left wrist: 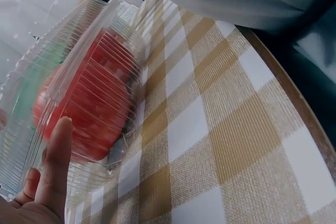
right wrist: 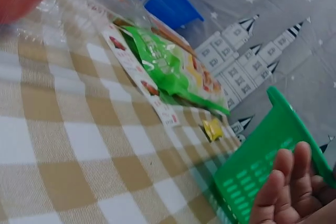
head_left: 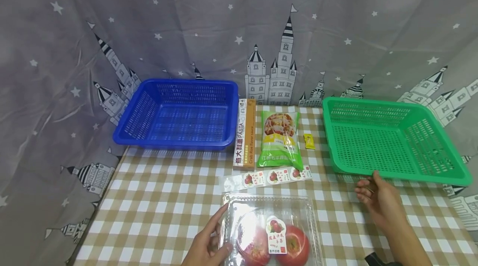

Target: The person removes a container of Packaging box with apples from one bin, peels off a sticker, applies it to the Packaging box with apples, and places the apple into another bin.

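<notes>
A clear plastic box (head_left: 310,216) holding red apples (head_left: 295,245), with an apple label (head_left: 276,237) on its lid, stands at the front of the table. My left hand (head_left: 209,239) touches its left edge, thumb and forefinger spread along it. In the left wrist view a straight thumb (left wrist: 56,163) lies against the box's ribbed side. My right hand (head_left: 384,199) is at the front rim of the green basket (head_left: 403,174), thumb tip overlapping the rim. The right wrist view shows its loosely bent fingers (right wrist: 286,182) before the basket's slotted wall.
Behind the box lies a strip of apple labels (head_left: 287,175). Farther back are a pasta box (head_left: 244,133), a green-and-yellow food bag (head_left: 280,139) and a small yellow packet (head_left: 309,141). A blue basket (head_left: 175,145) stands back left. A grey curtain (head_left: 209,21) hangs behind the table.
</notes>
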`<state>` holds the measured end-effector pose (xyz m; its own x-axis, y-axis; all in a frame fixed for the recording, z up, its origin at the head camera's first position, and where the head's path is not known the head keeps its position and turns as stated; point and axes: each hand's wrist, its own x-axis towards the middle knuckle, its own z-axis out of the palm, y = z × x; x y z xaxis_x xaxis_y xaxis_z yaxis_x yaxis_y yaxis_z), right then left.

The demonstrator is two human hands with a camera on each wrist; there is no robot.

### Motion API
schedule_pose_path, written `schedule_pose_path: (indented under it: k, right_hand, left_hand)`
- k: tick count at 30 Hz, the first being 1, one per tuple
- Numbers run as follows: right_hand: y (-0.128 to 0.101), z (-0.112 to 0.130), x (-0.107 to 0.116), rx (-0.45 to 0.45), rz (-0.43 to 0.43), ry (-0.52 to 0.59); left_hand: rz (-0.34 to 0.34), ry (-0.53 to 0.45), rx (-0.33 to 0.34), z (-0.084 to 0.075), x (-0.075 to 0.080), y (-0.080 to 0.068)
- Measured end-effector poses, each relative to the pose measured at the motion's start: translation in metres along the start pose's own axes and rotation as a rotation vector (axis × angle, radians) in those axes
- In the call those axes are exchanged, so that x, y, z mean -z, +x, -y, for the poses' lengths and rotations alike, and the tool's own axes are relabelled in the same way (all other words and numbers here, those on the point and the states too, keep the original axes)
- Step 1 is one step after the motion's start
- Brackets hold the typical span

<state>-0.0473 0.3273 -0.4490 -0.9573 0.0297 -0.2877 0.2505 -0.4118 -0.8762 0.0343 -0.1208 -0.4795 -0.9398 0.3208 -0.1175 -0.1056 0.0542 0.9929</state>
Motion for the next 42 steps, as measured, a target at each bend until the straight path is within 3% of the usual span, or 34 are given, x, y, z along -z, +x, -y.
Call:
schedule_pose_path:
  k: [2, 9, 14, 17, 20, 23, 31, 37, 42]
  right_hand:
    - [-0.002, -0.002, 0.004, 0.027, 0.015, 0.038]
    - [-0.001, -0.004, 0.004, 0.071, -0.094, -0.100]
    - [0.000, -0.003, 0.004, 0.070, -0.118, -0.134]
    - [-0.001, -0.002, 0.004, 0.072, -0.123, -0.146]
    - [0.000, -0.002, 0.003, 0.071, -0.138, -0.157]
    - [0.000, -0.002, 0.003, 0.070, -0.152, -0.171]
    - [0.002, -0.003, 0.002, 0.077, -0.158, -0.178]
    - [0.003, -0.006, 0.002, 0.081, -0.200, -0.168]
    - [0.004, -0.008, 0.001, 0.079, -0.250, -0.133]
  left_hand:
    - [0.007, -0.017, 0.000, 0.000, 0.000, 0.000]
    - [0.015, -0.070, -0.002, -0.001, -0.002, 0.002]
    - [0.013, -0.107, -0.009, -0.003, -0.005, 0.005]
    - [0.036, -0.147, -0.039, -0.007, -0.005, 0.010]
    - [0.069, -0.142, -0.109, -0.013, -0.004, 0.021]
    - [0.092, -0.148, -0.165, -0.022, -0.006, 0.034]
    - [0.049, -0.099, -0.239, -0.049, -0.019, 0.084]
    - [0.047, -0.089, -0.298, -0.061, -0.032, 0.125]
    - [0.036, -0.105, -0.327, -0.081, -0.048, 0.154]
